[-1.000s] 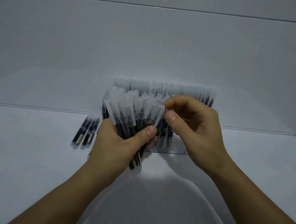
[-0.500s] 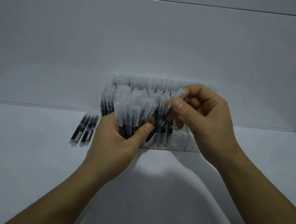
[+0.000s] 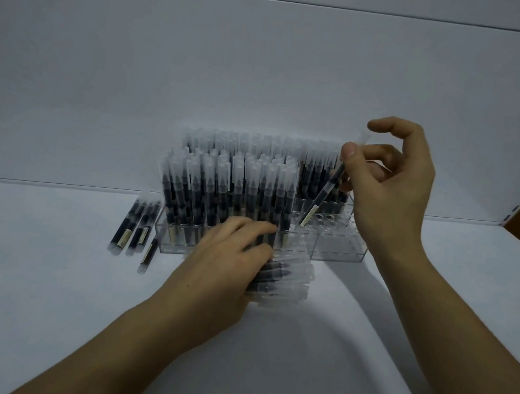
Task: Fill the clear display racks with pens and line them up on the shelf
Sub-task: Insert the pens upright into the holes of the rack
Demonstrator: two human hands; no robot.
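1. While I watch through the head camera, the two hands work apart. The right hand [image 3: 393, 192] is raised, forward and right of the left hand [image 3: 227, 255], which lies low over the white shelf [image 3: 50, 275].
2. Right hand: the wrist is bent and the palm turned left. Thumb and a curled finger pinch one pen [image 3: 326, 191] on its barrel, and the index finger arches free above the frosted cap.
3. That pen is tilted, with its cap up by the thumb tip. Its lower end points down and left of the hand, over the open holes in the right part of the clear rack [image 3: 335, 247]. Whether the end touches a hole I cannot tell.
4. Left hand: it is palm down, the forearm running in from the lower left, the fingers reaching forward to the rack's front wall. Beneath it lies a bundle of pens [image 3: 284, 282], caps sticking out toward the right-hand side. I cannot tell whether the fingers wrap the bundle or only rest on it.
5. Just beyond the left fingertips, standing pens [image 3: 222, 188] fill the rack's left part, caps up, in tight rows. More rows stand behind them, left of the right hand.
6. Left of the left hand, a few loose pens [image 3: 135, 228] lie flat on the shelf, beside the rack's left end.
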